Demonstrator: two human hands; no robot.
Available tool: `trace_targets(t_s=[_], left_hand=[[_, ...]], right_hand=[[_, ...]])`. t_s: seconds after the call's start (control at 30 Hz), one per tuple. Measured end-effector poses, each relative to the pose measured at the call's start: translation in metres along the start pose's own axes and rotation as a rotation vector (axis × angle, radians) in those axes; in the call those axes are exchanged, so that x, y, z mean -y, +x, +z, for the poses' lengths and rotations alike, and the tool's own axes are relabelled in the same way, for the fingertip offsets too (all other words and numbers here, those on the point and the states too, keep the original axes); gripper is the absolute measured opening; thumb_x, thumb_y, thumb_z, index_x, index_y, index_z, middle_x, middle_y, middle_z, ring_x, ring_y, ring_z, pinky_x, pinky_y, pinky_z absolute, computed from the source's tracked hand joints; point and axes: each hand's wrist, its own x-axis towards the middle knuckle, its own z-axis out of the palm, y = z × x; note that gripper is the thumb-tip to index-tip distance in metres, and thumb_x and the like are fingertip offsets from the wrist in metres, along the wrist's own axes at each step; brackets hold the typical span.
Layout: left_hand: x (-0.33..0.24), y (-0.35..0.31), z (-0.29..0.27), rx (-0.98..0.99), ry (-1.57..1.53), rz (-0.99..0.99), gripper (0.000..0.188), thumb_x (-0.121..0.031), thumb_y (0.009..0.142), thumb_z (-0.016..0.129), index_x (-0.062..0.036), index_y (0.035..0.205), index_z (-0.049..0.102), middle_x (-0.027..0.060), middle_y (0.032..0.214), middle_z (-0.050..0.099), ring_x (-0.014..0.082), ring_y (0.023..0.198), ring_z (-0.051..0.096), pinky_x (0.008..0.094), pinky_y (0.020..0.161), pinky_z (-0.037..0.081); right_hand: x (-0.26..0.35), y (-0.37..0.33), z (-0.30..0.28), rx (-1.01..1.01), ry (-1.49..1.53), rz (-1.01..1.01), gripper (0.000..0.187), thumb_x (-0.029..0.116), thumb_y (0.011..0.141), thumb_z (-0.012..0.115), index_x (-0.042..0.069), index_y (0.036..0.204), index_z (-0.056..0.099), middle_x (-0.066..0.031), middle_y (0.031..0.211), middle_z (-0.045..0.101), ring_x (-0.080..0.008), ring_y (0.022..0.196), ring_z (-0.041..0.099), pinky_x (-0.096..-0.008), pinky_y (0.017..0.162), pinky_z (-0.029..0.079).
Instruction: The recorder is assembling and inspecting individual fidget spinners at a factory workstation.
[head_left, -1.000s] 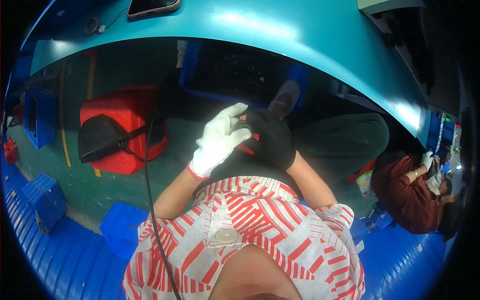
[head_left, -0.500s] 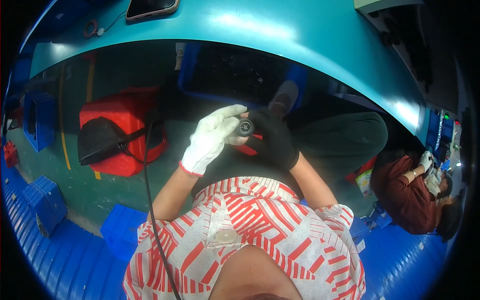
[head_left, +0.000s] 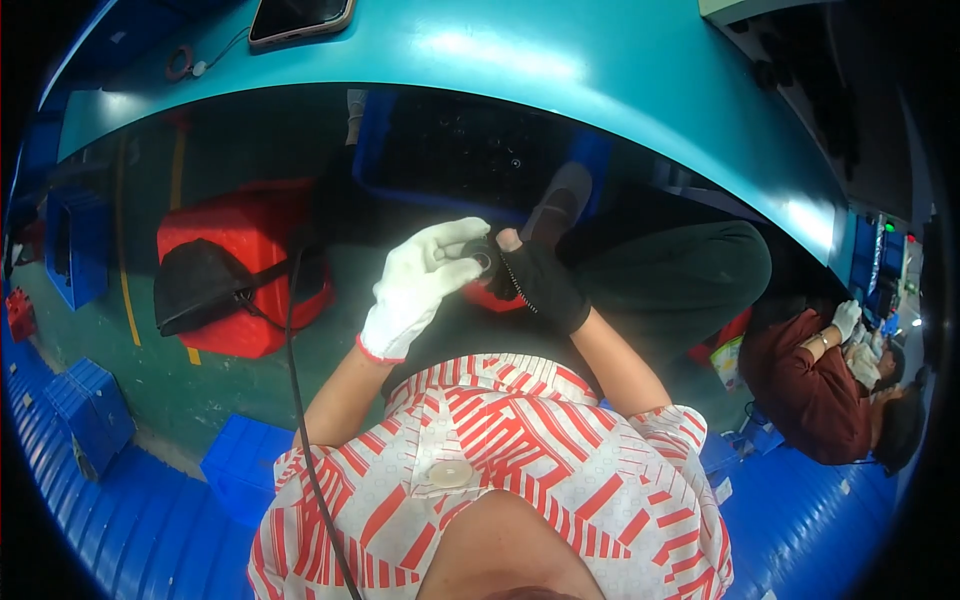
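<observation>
A small black round part (head_left: pixel 481 259) with a pale ring on its face is held over my lap. My left hand (head_left: pixel 420 280), in a white knit glove with a red cuff, grips it from the left between thumb and fingers. From the other side my right hand (head_left: pixel 545 284), in a black glove with a bare thumb tip, is closed against the same part. Its other fingers are mostly hidden behind the glove. What the part belongs to cannot be made out.
A blue bin (head_left: pixel 375 170) with small dark pieces sits below the teal table (head_left: pixel 600 65), which bears a phone (head_left: pixel 300 18). On my left stands a red stool (head_left: pixel 225 215) with a black bag (head_left: pixel 200 288). A black cable (head_left: pixel 296 380) hangs past my left arm. A co-worker (head_left: pixel 810 390) sits at right.
My right hand has turned, so its thumb tip now shows on top. The round part has tilted and moved slightly left, its face now partly covered by my left thumb.
</observation>
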Motion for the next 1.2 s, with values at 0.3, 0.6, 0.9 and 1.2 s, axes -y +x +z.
trace_targets(t_s=[0.3, 0.6, 0.9, 1.2], left_hand=[[0.012, 0.004, 0.002, -0.089, -0.046, 0.104, 0.038, -0.004, 0.087, 0.059, 0.0088, 0.121, 0.048, 0.0205, 0.110, 0.060, 0.0244, 0.096, 0.065, 0.0339, 0.079, 0.058], [0.016, 0.012, -0.004, -0.135, -0.194, 0.022, 0.034, -0.012, 0.091, 0.055, 0.0062, 0.120, 0.051, 0.0211, 0.111, 0.060, 0.0258, 0.093, 0.065, 0.0337, 0.076, 0.057], [0.015, 0.012, -0.012, -0.298, -0.141, 0.044, 0.034, -0.014, 0.090, 0.059, 0.0016, 0.118, 0.051, 0.0167, 0.105, 0.061, 0.0236, 0.084, 0.064, 0.0327, 0.073, 0.055], [0.013, 0.028, 0.003, -0.212, -0.132, 0.050, 0.027, -0.010, 0.089, 0.059, 0.0027, 0.111, 0.052, 0.0163, 0.097, 0.063, 0.0221, 0.077, 0.065, 0.0312, 0.066, 0.056]], right_hand=[[0.003, -0.001, 0.005, -0.141, -0.069, -0.297, 0.026, 0.019, 0.095, 0.055, 0.001, 0.112, 0.061, -0.0073, 0.095, 0.066, -0.0100, 0.074, 0.061, -0.0232, 0.066, 0.048], [0.001, 0.003, 0.002, -0.169, 0.077, -0.195, 0.029, 0.018, 0.094, 0.056, 0.002, 0.117, 0.058, -0.0068, 0.094, 0.065, -0.0110, 0.080, 0.062, -0.0212, 0.071, 0.049], [0.055, -0.021, -0.023, -0.447, -0.497, -0.638, 0.036, 0.022, 0.086, 0.064, 0.003, 0.116, 0.058, -0.0146, 0.099, 0.066, -0.0253, 0.082, 0.065, -0.0332, 0.069, 0.049], [0.148, -0.020, -0.246, -1.304, -1.198, -0.574, 0.019, 0.021, 0.081, 0.065, 0.008, 0.095, 0.065, -0.0142, 0.094, 0.065, -0.0308, 0.083, 0.064, -0.0393, 0.072, 0.050]])
